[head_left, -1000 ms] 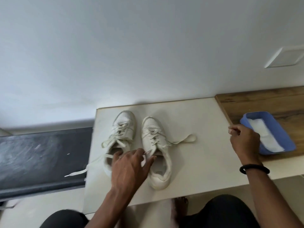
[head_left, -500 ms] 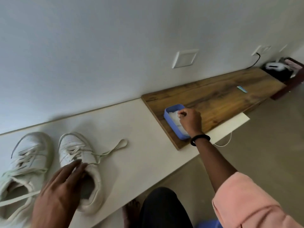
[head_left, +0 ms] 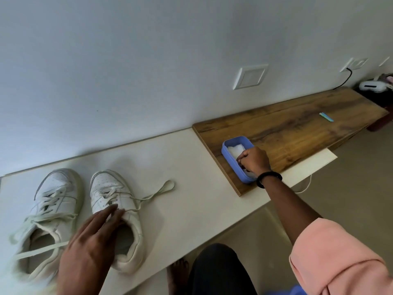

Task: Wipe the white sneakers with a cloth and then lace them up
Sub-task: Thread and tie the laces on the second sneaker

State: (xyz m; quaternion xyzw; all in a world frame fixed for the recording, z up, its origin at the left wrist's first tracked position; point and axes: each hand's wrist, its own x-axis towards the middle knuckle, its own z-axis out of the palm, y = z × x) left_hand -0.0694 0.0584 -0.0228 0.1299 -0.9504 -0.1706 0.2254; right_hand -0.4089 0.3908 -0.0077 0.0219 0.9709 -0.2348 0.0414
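Cream-coloured low counter [head_left: 191,177] along a pale wall, with a wooden board [head_left: 297,128] lying on its far right. Two white sneakers [head_left: 53,201], laces loose, sit side by side at the near left. The person's left hand [head_left: 89,248] lies flat, fingers straight, on the right-hand sneaker's [head_left: 110,190] collar, probably steadying it. The right hand [head_left: 254,159] reaches into a blue tray [head_left: 228,155] on the board, fingers curled onto the white cloth [head_left: 235,150], apparently pinching it to lift it for wiping. Half a second earlier those fingers sat higher; the left hand has hardly moved.
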